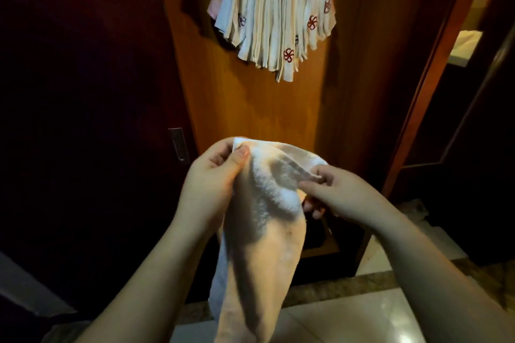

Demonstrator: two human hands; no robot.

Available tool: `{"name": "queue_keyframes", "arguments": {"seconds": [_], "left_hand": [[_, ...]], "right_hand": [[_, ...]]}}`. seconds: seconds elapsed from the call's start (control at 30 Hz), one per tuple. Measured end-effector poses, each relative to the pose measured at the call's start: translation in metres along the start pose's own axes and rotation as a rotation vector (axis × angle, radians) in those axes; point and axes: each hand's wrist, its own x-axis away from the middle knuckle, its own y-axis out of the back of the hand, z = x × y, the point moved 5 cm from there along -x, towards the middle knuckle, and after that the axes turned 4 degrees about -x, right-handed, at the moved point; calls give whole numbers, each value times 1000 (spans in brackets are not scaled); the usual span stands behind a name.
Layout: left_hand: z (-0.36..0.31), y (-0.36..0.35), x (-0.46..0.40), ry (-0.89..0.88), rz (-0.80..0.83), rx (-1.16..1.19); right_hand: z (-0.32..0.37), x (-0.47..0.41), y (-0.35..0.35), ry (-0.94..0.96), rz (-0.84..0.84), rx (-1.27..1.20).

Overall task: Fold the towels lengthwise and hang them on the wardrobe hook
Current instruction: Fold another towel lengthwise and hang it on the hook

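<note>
White terry towel (259, 220), soft and rumpled, held up in front of the wooden wardrobe panel (250, 108), upper edge stretched between both hands, long body drooping toward the tiled floor (362, 315). Higher on the panel, a fanned bunch of hung towels (274, 17), cream with red flower motifs near the lower ends; hook itself hidden behind them. Left hand (214, 178) curled, thumb pinching the towel's upper left corner. Right hand (337, 189) curled, thumb and fingers pinching the upper right edge.
</note>
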Motion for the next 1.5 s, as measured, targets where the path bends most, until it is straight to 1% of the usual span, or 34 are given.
{"name": "queue_keyframes", "arguments": {"seconds": [0.07, 0.1, 0.13, 0.2, 0.27, 0.33, 0.47, 0.6, 0.67, 0.73, 0.8, 0.93, 1.03, 1.1, 1.13, 1.17, 1.2, 1.27, 1.3, 1.33, 1.43, 1.5], "left_hand": [[7, 10, -3, 34, 10, -28], [11, 13, -4, 60, 22, -44], [15, 16, -4, 88, 31, -55], [21, 21, -2, 114, 25, -47], [21, 26, 0, 114, -3, -10], [20, 30, 1, 103, -23, 23], [14, 33, 7, 72, -17, 87], [9, 28, 13, 29, -29, 86], [9, 25, 16, 42, -40, 109], [7, 22, 16, 35, -32, 115], [4, 18, 17, 15, -14, 117], [1, 9, 18, 1, -23, 161], [-1, 6, 15, -29, -30, 160], [-3, 5, 12, -36, -26, 169], [-5, 3, 11, -34, -19, 181], [-6, 1, 11, -31, -11, 190], [-8, -1, 10, -26, -2, 198], [-10, -4, 11, -20, 13, 211], [-11, -5, 11, -20, 18, 214], [-11, -5, 12, -18, 23, 212], [-10, -3, 11, 8, 44, 196], [-6, 0, 9, 47, 73, 163]], "right_hand": [[-15, 1, 6, -82, 120, 229], [-17, 0, 12, -89, 130, 335], [-16, 0, 20, -72, 93, 405], [-4, 2, 38, 13, -46, 446], [12, 8, 46, 136, -151, 397], [18, 15, 41, 239, -225, 297], [10, 21, 38, 342, -369, 30], [8, 22, 45, 374, -396, -142], [9, 24, 42, 383, -395, -294], [10, 30, 42, 399, -427, -392], [10, 34, 44, 442, -501, -408], [6, 38, 50, 527, -730, -300], [6, 43, 52, 609, -772, -298], [9, 44, 54, 597, -752, -329], [7, 42, 56, 561, -715, -382], [5, 38, 56, 518, -624, -460], [3, 34, 55, 490, -477, -556], [-2, 29, 50, 422, -131, -745], [-3, 30, 45, 379, 7, -792], [-8, 29, 44, 317, 91, -802], [-21, 28, 46, 157, 157, -749], [-17, 29, 45, 119, 134, -781]]}}
